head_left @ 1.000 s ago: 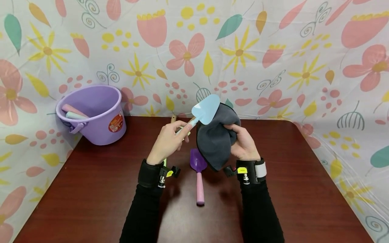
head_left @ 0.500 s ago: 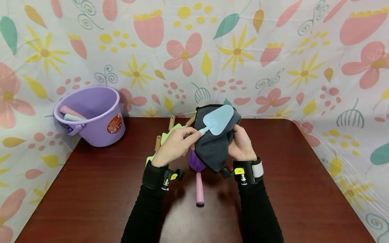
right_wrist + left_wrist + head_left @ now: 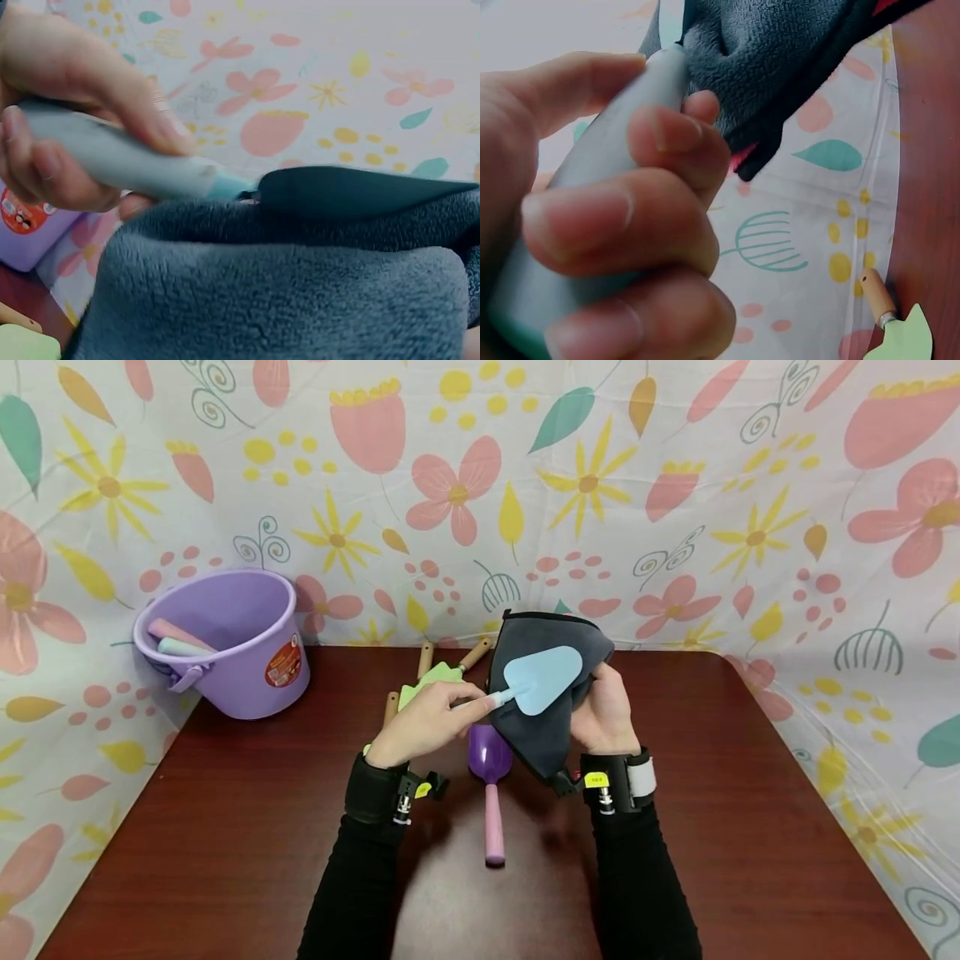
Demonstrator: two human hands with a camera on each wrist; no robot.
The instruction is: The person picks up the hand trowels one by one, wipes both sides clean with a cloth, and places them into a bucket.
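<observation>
My left hand (image 3: 427,718) grips the pale handle of a light blue hand trowel (image 3: 543,681), fingers wrapped round it in the left wrist view. The heart-shaped blade lies over a dark grey fleecy cloth (image 3: 536,743) with black edging. My right hand (image 3: 603,710) holds that cloth from the right side, its fingers mostly hidden behind the fabric. In the right wrist view, the trowel blade (image 3: 352,196) sits against a fold of the cloth (image 3: 277,300). Just below the cloth, a purple scoop (image 3: 491,756) with a pink handle lies on the table.
A lilac bucket (image 3: 247,681) stands at the back left, with a pink and a pale blue handle inside. Green garden tools (image 3: 438,675) with wooden handles lie behind my left hand. A flower-patterned sheet (image 3: 675,485) hangs along the table's (image 3: 225,843) back.
The trowel blade has come down and right, from the cloth's upper left edge to over its middle. The cloth has shifted slightly right. More of the green tools shows behind my left hand.
</observation>
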